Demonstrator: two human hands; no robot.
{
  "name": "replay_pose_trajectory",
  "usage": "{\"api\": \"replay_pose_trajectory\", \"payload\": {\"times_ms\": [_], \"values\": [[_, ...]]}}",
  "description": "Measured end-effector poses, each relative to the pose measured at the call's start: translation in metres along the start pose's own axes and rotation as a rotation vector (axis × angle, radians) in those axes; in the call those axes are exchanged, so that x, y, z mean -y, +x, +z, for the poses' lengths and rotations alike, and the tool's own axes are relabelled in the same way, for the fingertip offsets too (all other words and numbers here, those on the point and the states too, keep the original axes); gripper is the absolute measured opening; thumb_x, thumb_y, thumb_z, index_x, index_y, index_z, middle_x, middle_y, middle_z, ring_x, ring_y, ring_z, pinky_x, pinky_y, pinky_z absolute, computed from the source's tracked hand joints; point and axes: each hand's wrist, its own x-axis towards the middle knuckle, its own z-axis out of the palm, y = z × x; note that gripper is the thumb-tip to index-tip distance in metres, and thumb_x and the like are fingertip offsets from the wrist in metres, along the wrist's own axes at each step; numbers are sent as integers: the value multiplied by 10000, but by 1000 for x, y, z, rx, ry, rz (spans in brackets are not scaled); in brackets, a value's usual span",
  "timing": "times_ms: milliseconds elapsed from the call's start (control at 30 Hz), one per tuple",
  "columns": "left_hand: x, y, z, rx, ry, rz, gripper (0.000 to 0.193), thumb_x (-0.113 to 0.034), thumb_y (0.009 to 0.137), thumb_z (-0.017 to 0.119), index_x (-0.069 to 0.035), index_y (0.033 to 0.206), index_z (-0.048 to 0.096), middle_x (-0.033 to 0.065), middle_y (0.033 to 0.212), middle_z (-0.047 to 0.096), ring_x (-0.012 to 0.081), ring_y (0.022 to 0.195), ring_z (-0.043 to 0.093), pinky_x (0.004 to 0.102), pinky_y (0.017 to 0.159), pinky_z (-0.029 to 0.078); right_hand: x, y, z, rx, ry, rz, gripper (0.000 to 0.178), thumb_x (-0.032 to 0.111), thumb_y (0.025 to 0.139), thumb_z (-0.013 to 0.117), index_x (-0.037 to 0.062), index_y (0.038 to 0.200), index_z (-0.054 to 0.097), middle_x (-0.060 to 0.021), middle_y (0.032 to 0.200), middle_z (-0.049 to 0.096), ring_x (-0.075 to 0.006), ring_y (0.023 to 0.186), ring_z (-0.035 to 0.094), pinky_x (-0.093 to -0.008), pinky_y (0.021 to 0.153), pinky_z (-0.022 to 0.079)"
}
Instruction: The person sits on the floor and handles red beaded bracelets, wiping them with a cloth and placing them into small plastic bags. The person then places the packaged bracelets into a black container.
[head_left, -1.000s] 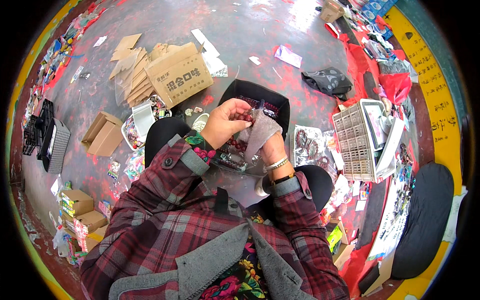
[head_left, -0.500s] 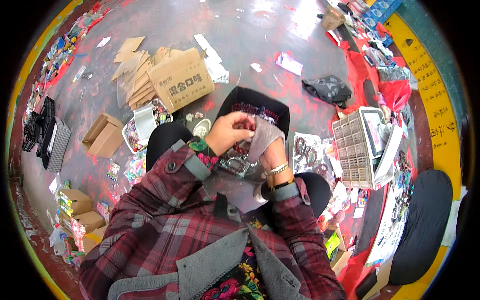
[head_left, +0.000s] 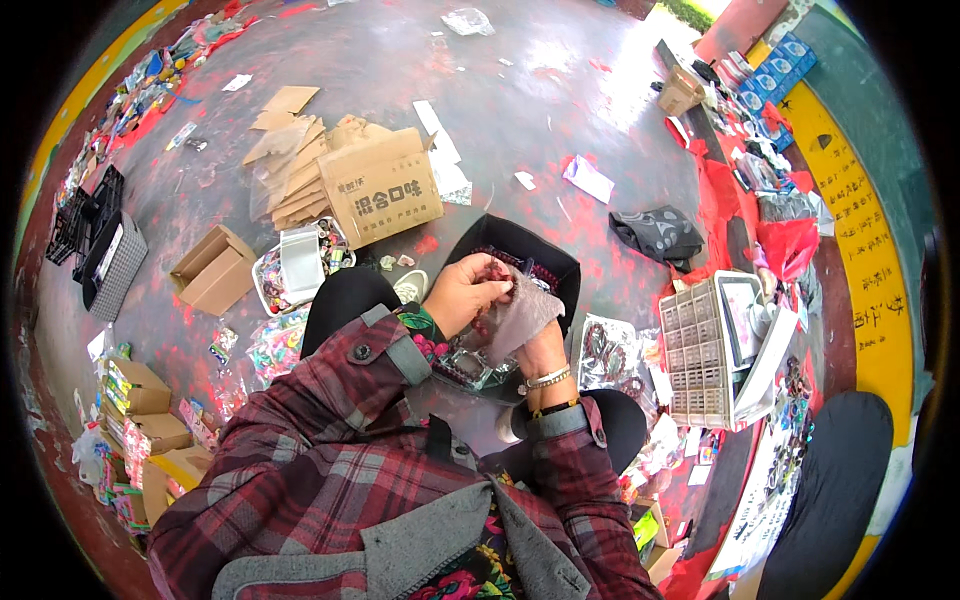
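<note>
Left hand (head_left: 460, 297): thumb and fingers pinched on red beads (head_left: 497, 269). Right hand (head_left: 543, 352): fingers hidden under the grey wrap (head_left: 525, 318) — spread cannot be told. Both work over the black bin (head_left: 556, 258); its far and right walls stand just beyond them, with the left knee (head_left: 345, 295) and right knee (head_left: 620, 425) on either side. Wrap's long axis runs from the left fingertips back toward the wearer, lower tip pointing slightly left. Beads lie at the left fingertips, wrap between the hands. Farther out: carton (head_left: 385, 190) ahead-left, packets (head_left: 608, 350) near the bin's right, then crate (head_left: 697, 365); floor (head_left: 510, 140) stretches widest straight ahead.
</note>
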Motion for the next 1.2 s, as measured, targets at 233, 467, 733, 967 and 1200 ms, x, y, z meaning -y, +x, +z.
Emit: {"api": "replay_pose_trajectory", "payload": {"times_ms": [233, 467, 733, 967, 1200], "values": [[13, 0, -3, 5, 146, 8, 170, -33, 757, 632, -72, 886, 528, -23, 809, 552, 57, 720, 520, 205, 586, 433, -7, 11, -17, -29, -883, -125, 233, 188, 860, 502, 31, 1024, 555, -31, 861, 575, -115, 743, 552, -240, 608, 445], [17, -2, -9, 22, 342, 72, 187, -29, 749, 622, 11, 932, 617, 58, 887, 608, 127, 836, 578, 255, 756, 460, -5, 2, -1, -114, -107, 205, 209, 167, 870, 479, 40, 1017, 557, -52, 900, 585, -157, 773, 571, -261, 648, 461], [14, -3, -7, -108, 422, 130, 181, -51, 765, 606, 19, 931, 619, 64, 840, 622, 123, 774, 594, 252, 709, 473, 6, -4, 13, -132, 32, 128, 217, 193, 870, 509, 62, 1037, 555, -16, 866, 563, -120, 704, 543, -249, 586, 451], [15, -4, -10, -131, 193, 85, 155, -44, 777, 593, 19, 917, 603, 57, 830, 622, 112, 759, 591, 250, 684, 479, -4, 0, 4, -60, -130, 117, 246, 214, 877, 524, 54, 1059, 564, -6, 930, 591, -121, 819, 568, -249, 688, 464], [11, -4, -14, 10, 129, -123, 106, -65, 789, 605, -12, 872, 568, 44, 784, 606, 90, 668, 577, 226, 561, 464, -12, 6, -7, -175, -238, 32, 168, 162, 863, 522, 29, 934, 595, -18, 806, 583, -113, 692, 551, -228, 593, 432]]}}
